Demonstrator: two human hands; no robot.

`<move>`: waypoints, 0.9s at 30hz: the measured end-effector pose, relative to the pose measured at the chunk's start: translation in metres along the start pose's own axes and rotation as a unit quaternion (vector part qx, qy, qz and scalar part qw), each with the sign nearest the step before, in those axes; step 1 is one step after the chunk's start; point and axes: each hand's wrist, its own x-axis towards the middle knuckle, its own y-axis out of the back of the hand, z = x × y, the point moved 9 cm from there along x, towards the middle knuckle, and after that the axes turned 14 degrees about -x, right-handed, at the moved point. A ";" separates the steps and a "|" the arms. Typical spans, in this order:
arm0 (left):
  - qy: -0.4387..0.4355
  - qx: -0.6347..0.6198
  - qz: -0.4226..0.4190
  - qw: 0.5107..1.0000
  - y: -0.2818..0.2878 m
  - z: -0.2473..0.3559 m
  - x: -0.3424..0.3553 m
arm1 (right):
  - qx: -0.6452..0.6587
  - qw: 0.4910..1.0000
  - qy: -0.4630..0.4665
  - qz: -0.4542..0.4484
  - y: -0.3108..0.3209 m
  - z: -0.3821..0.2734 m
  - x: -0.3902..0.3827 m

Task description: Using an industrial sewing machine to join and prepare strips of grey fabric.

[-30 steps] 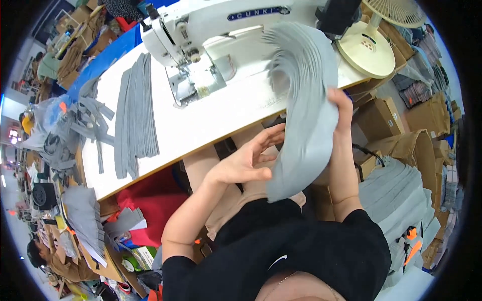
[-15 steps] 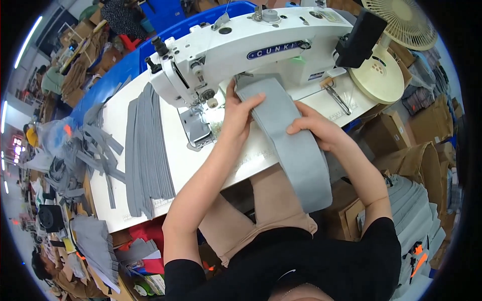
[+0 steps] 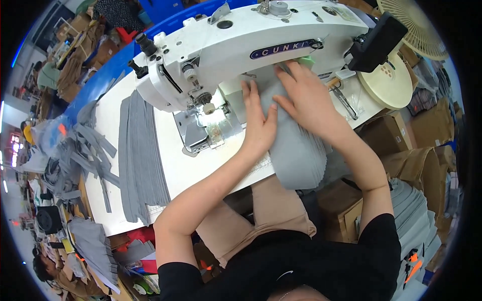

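A thick stack of grey fabric panels [image 3: 296, 155] lies on the white table under the arm of a white sewing machine [image 3: 221, 55], its near end hanging over the table's front edge. My left hand [image 3: 261, 123] rests along the stack's left edge with the fingers stretched out. Over the top of the stack lies my right hand [image 3: 312, 103], fingers apart and pointing to the far side; its fingertips reach beneath the machine arm. Left of my hands, the lit needle area stands above a metal plate [image 3: 193, 133].
A bundle of grey fabric strips [image 3: 140, 155] lies on the table's left part, with tangled grey strips [image 3: 95, 145] beyond it. Metal tweezers [image 3: 345, 103] sit on the right beside a cream fan base [image 3: 384, 83]. Cardboard boxes [image 3: 386, 131] crowd the floor at right.
The stack has moved farther under the machine arm and settled onto the table. My right hand has gone from the stack's right edge to its top; my left fingers have straightened.
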 end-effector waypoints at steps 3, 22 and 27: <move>0.000 -0.024 -0.036 0.999 -0.009 -0.004 0.000 | -0.096 0.991 0.081 0.040 0.007 -0.024 -0.012; 0.290 -0.391 0.030 0.873 0.027 0.005 -0.048 | 0.128 0.970 0.199 -0.050 0.040 -0.058 -0.039; 0.235 -0.401 0.069 0.882 0.062 -0.013 -0.068 | 0.303 0.929 0.173 -0.119 0.025 -0.081 -0.079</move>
